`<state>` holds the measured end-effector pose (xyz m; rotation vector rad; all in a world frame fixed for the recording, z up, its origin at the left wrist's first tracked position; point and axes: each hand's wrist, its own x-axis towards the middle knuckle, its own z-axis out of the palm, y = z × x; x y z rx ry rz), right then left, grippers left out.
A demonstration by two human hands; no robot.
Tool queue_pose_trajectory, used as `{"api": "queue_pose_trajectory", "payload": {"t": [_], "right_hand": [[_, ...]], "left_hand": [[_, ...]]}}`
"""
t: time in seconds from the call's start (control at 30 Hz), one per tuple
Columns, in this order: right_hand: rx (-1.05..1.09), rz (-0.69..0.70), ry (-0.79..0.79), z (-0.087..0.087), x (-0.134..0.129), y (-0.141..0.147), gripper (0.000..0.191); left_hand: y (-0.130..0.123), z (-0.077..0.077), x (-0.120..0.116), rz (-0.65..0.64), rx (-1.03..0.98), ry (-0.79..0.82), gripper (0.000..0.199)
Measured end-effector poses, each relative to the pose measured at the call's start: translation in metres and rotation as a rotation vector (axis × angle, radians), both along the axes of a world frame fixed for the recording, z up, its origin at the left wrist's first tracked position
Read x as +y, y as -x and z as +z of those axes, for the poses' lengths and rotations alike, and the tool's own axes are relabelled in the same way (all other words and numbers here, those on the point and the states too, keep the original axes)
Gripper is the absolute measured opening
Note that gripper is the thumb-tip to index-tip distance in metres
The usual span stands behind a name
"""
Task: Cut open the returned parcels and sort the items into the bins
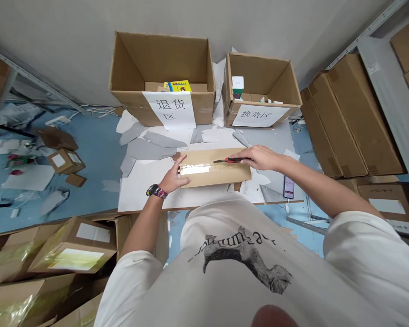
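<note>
A long, flat brown cardboard box [221,176] lies on the white table [146,195] in front of me, with shiny clear tape along its top. My left hand [174,176] grips the box's left end, thumb on the near side and fingers at the far side. In my right hand [259,159] is a red and black utility knife [234,160], held above the right half of the box. Its blade points left, over the taped seam; whether it touches the tape is hard to tell.
Two open cartons with paper signs, a larger one [132,102] and a smaller one [230,113], stand at the table's back. Torn paper [146,149] surrounds the box. A phone [288,187] lies at the right edge. Stacked boxes [364,118] stand right, taped boxes [71,240] lower left.
</note>
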<state>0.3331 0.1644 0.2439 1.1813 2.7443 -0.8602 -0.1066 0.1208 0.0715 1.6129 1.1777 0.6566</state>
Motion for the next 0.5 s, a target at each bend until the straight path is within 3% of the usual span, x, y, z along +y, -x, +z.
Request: {"api": "queue_pose_trajectory", "payload": {"t": [0.23, 0.33, 0.5], "right_hand": [[0.136, 0.176, 0.144, -0.024, 0.039, 0.096, 0.062], [0.146, 0.2, 0.223, -0.026, 0.051, 0.111, 0.061], [0.197, 0.124, 0.425, -0.03, 0.065, 0.11, 0.054]], "left_hand": [[-0.002, -0.003, -0.009, 0.001, 0.003, -0.017, 0.12], [-0.004, -0.006, -0.011, 0.001, -0.005, -0.053, 0.119], [-0.003, -0.01, -0.009, 0.001, -0.015, -0.045, 0.119]]}}
